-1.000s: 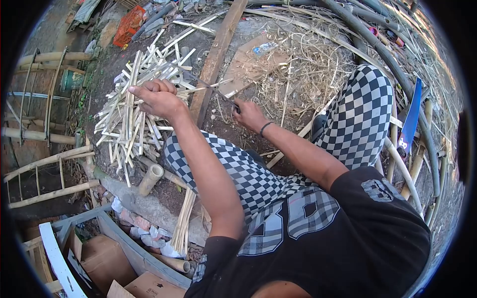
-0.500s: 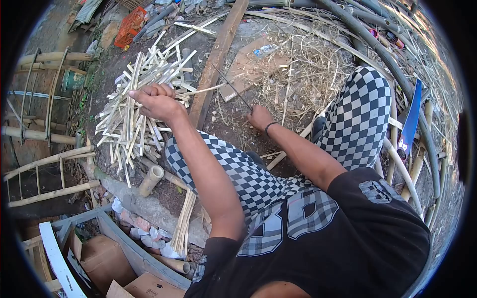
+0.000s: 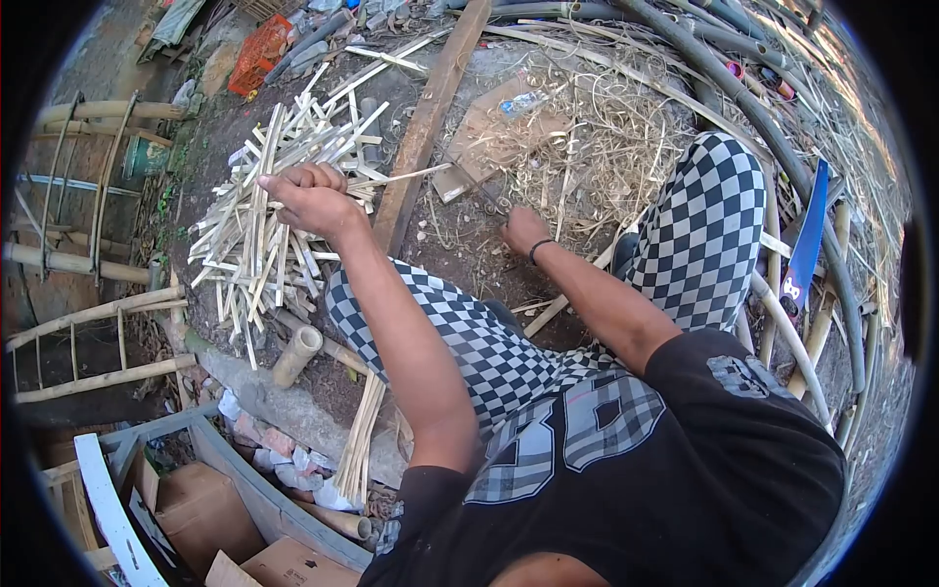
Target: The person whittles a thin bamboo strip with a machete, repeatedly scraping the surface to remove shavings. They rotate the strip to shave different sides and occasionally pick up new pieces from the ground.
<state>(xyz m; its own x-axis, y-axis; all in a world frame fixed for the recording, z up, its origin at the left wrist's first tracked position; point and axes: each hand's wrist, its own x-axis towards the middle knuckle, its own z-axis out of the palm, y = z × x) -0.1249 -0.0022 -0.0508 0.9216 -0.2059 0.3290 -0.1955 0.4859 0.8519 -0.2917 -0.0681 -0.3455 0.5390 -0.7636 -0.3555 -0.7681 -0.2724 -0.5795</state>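
Observation:
My left hand (image 3: 311,199) is closed around a thin bamboo strip (image 3: 416,174), whose free end sticks out to the right across a wooden plank (image 3: 423,132). Beneath and around that hand spreads a heap of split bamboo strips (image 3: 256,235). In my right hand (image 3: 526,231), fingers wrapped round the handle, is a knife (image 3: 477,186) with a thin dark blade slanting up and left. Its blade lies just right of the strip's end, near a piece of cardboard (image 3: 489,137). The handle is mostly hidden by my fist.
Curly shavings (image 3: 611,147) cover the ground at the upper right. A blue handsaw (image 3: 809,240) rests on poles at the far right. A short bamboo tube (image 3: 296,354) stands by my left knee. Cardboard boxes (image 3: 205,514) sit lower left, an orange crate (image 3: 259,57) upper left.
My right hand has shifted slightly right with the knife, and the blade has drawn off the plank. My left hand stays nearly in place, still holding the strip.

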